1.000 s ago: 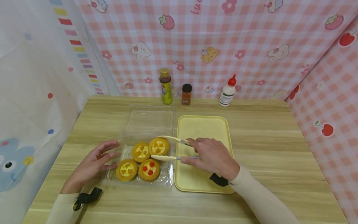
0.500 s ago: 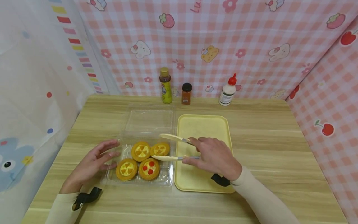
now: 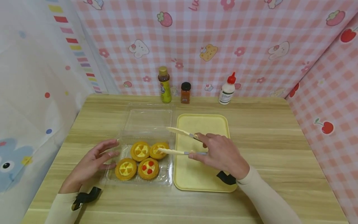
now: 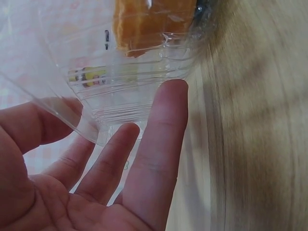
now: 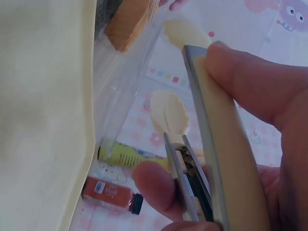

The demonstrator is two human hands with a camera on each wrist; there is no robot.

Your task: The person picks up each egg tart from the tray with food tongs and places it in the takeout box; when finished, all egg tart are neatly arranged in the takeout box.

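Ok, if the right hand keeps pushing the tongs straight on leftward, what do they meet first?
Probably the back-right tart: the tongs in the right hand point at it, lower tip over it, though height is unclear.

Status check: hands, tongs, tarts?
Left hand open against clear tray. Right hand grips tongs, open over the back-right tart. Nothing in the way.

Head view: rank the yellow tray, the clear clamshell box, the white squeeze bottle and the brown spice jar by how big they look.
1. clear clamshell box with its lid open, and yellow tray: too alike to rank.
2. white squeeze bottle.
3. brown spice jar, smallest; both bottles stand farthest from the camera.
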